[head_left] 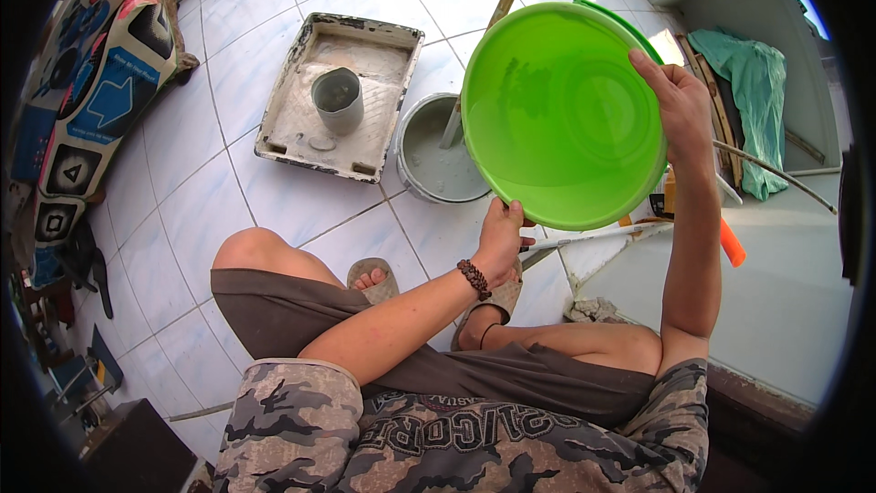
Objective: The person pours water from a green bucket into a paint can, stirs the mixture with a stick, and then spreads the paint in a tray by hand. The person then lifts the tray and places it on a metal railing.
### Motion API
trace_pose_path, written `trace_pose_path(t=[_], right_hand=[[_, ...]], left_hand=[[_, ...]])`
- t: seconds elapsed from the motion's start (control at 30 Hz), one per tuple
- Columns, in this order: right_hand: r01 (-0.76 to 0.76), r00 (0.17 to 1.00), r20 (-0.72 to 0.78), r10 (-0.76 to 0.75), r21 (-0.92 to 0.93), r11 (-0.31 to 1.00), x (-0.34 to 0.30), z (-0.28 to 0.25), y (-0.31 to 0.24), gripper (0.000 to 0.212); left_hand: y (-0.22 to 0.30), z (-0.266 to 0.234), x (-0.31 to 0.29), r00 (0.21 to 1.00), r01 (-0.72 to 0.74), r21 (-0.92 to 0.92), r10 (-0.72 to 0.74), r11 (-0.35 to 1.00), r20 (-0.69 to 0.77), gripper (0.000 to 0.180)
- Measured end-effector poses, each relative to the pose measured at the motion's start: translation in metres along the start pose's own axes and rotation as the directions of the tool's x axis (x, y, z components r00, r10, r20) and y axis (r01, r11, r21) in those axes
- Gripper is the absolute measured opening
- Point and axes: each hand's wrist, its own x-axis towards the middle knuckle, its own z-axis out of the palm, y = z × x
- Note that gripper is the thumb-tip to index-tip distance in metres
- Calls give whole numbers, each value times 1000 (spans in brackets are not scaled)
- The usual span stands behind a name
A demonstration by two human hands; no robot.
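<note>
A bright green plastic basin (547, 119) is tilted up in front of me, its hollow side facing me with nothing in it but a darker smudge. My right hand (683, 110) is closed on its right rim, thumb over the inside edge. At its lower left rim, my left hand (500, 239) grips the edge between thumb and fingers. Behind the basin's left side stands a bucket (422, 184) of grey, paint-like mix, partly hidden, with a stick (451, 126) standing in it. A paint tray (283, 132) lies to the left, holding a grey-stained cup (339, 102).
A patterned cloth or bag (109, 96) hangs at the far left. At the right are a teal plastic sheet (757, 96), wooden strips (716, 100) and an orange-handled tool (732, 244). My sandalled feet (372, 278) rest on the white tiled floor (173, 228).
</note>
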Motion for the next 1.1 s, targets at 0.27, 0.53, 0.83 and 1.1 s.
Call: trace_pose_path(t=[0.27, 0.53, 0.83, 1.1], right_hand=[[-10, 1000, 15, 10, 42, 999, 0, 3, -2, 49], [1, 1000, 10, -2, 24, 1000, -2, 4, -6, 47], [18, 1000, 5, -18, 30, 999, 0, 6, -4, 45], [5, 999, 35, -6, 18, 1000, 8, 2, 4, 49]], left_hand=[[3, -1, -2, 1000, -3, -8, 3, 1000, 6, 33], [1, -1, 0, 1000, 3, -10, -3, 1000, 0, 32], [-4, -1, 4, 1000, -5, -6, 5, 1000, -2, 32], [-4, 3, 8, 1000, -21, 7, 21, 1000, -2, 32]])
